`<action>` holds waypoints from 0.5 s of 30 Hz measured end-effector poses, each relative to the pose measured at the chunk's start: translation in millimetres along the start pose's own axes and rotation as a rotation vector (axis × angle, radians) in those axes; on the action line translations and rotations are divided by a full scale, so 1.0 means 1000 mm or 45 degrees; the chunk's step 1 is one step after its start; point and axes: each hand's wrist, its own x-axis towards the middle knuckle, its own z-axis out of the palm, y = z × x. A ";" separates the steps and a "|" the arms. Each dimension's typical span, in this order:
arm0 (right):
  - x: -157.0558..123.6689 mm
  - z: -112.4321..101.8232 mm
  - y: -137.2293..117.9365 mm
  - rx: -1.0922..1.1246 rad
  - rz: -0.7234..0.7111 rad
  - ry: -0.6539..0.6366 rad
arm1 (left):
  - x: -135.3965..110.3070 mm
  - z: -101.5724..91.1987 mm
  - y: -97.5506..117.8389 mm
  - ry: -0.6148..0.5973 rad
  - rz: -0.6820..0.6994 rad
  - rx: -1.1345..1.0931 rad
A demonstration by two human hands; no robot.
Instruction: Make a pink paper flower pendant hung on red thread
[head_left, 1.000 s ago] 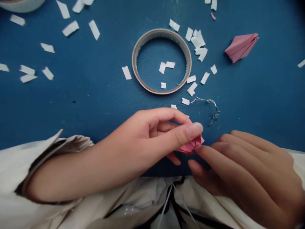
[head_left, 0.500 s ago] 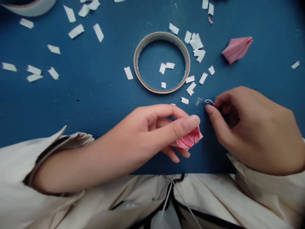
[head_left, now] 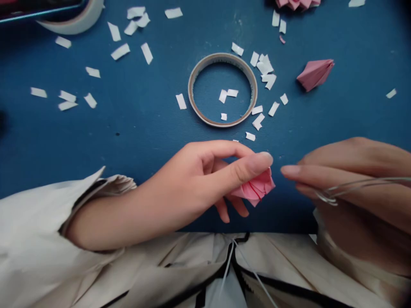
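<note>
My left hand (head_left: 199,179) pinches a small folded pink paper piece (head_left: 255,188) between thumb and fingers, just above the blue table's near edge. My right hand (head_left: 353,184) is to the right of it, blurred, with fingers extended and a thin silver wire (head_left: 346,188) running across them; it holds the wire. The wire's looped end lies near the fingertips, a short gap from the pink paper.
A nearly used-up tape ring (head_left: 222,89) lies on the blue table (head_left: 128,128) beyond my hands. Several white paper scraps (head_left: 265,68) are scattered around. Another folded pink piece (head_left: 314,73) sits at right, more pink paper (head_left: 297,3) at the top edge, a tape roll (head_left: 77,17) top left.
My right hand left the pink paper, reached to the silver wire on the table, picked it up and drew it back to the right. My left hand stayed, still pinching the pink paper.
</note>
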 end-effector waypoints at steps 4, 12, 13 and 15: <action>0.003 0.004 0.006 -0.239 -0.041 0.073 | -0.001 -0.001 -0.002 0.007 0.039 0.032; 0.008 0.018 0.021 -0.732 -0.049 0.154 | 0.000 0.000 -0.001 0.029 0.064 0.071; 0.007 0.017 0.020 -0.723 -0.030 0.170 | 0.000 0.000 -0.002 0.029 0.065 0.071; 0.004 0.011 0.014 -0.562 -0.010 0.185 | 0.000 -0.001 -0.003 0.028 0.071 0.069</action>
